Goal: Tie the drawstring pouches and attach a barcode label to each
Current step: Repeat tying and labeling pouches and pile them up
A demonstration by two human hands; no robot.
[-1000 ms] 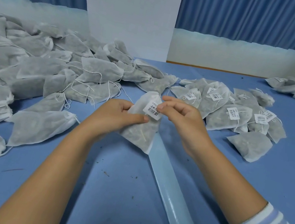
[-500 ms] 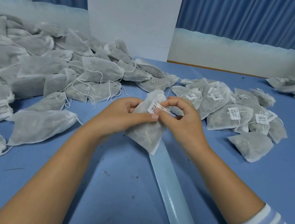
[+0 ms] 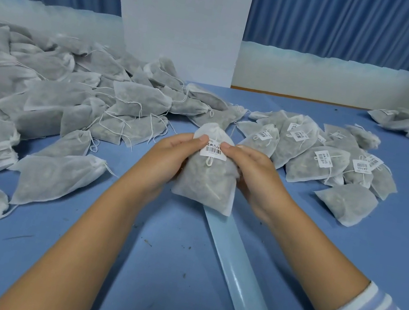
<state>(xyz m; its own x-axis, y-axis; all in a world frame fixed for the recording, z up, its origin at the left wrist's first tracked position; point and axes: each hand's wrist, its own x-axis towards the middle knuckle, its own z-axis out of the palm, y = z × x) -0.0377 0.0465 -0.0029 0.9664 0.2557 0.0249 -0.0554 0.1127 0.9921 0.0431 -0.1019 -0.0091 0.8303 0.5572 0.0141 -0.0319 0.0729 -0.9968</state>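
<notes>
Left hand (image 3: 167, 159) and right hand (image 3: 256, 180) grip the labelled pouch (image 3: 203, 184), neck away from me; finished pile (image 3: 330, 160) lies nearer my right.

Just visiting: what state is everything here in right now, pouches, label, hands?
White mesh drawstring pouch: neck cinched, held upright between both hands.
White barcode label: flat on that pouch's front, below the neck.
Left hand: grips the pouch, thumb at the label's corner.
Right hand: grips the pouch, thumb at the other corner.
Left heap of grey pouches: no labels visible.
Right heap of grey pouches: several show barcode labels.
</notes>
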